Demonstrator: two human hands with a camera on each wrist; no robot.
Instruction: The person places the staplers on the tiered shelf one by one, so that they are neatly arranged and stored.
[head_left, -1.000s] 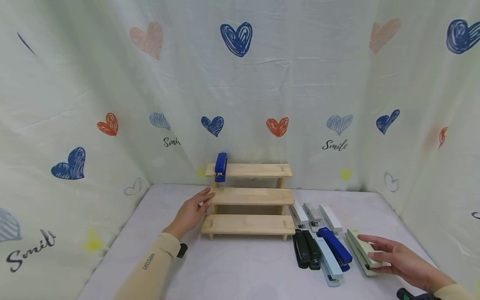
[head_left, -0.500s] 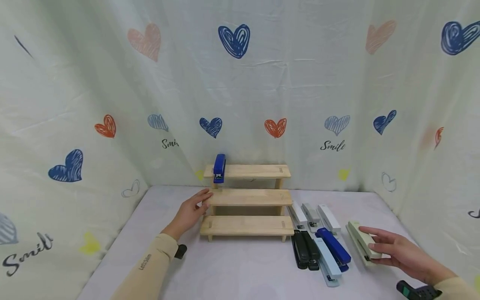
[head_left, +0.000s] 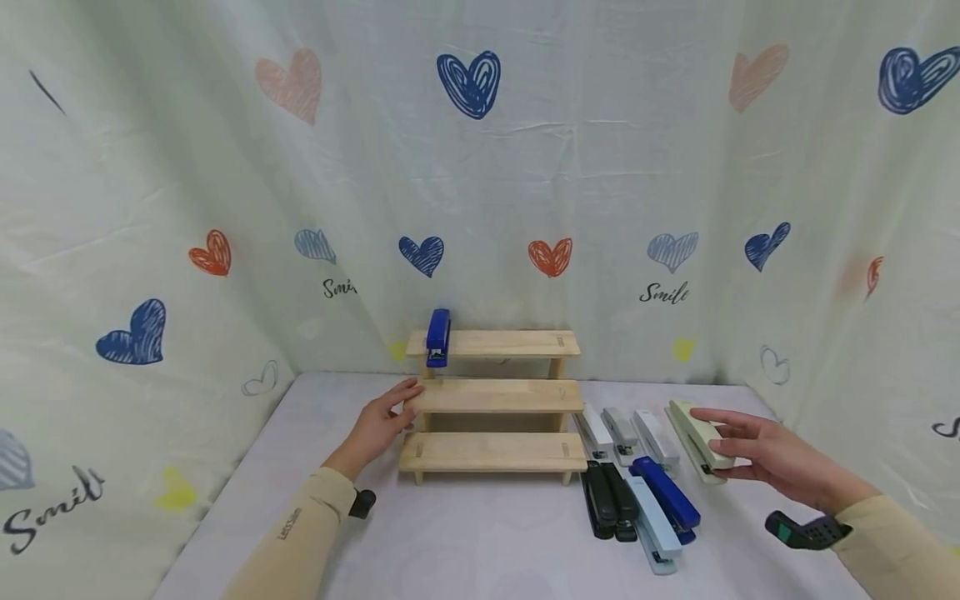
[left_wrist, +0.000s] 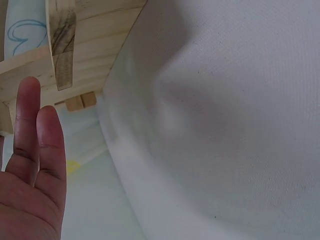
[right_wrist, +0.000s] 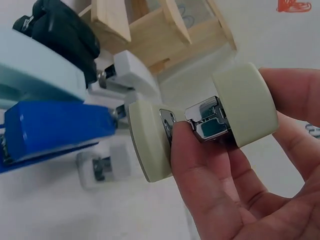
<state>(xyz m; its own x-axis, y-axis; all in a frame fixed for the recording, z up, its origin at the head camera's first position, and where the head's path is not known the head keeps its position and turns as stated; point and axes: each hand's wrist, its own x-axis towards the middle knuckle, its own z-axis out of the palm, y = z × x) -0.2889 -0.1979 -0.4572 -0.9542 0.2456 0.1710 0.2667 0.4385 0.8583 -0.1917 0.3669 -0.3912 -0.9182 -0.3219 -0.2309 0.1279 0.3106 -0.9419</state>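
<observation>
My right hand (head_left: 772,458) grips a pale green stapler (head_left: 697,437) between thumb and fingers, at the right of the table. In the right wrist view the stapler's (right_wrist: 247,105) front end and metal parts show between the fingertips. At the left end of a three-tier wooden stand (head_left: 491,396), my left hand (head_left: 375,429) rests its fingers by the middle shelf. Its visible fingers look straight in the left wrist view. A blue stapler (head_left: 438,337) sits at the left end of the top shelf.
Right of the stand lie several staplers in two rows: white (head_left: 596,433), grey (head_left: 621,429) and another white one (head_left: 657,440) behind, with black (head_left: 600,500), light blue (head_left: 658,517) and dark blue (head_left: 670,493) in front. A heart-print curtain (head_left: 480,183) encloses the table (head_left: 465,542).
My right hand has carried the pale green stapler up and away from me, slightly to the left. The left hand stays at the stand.
</observation>
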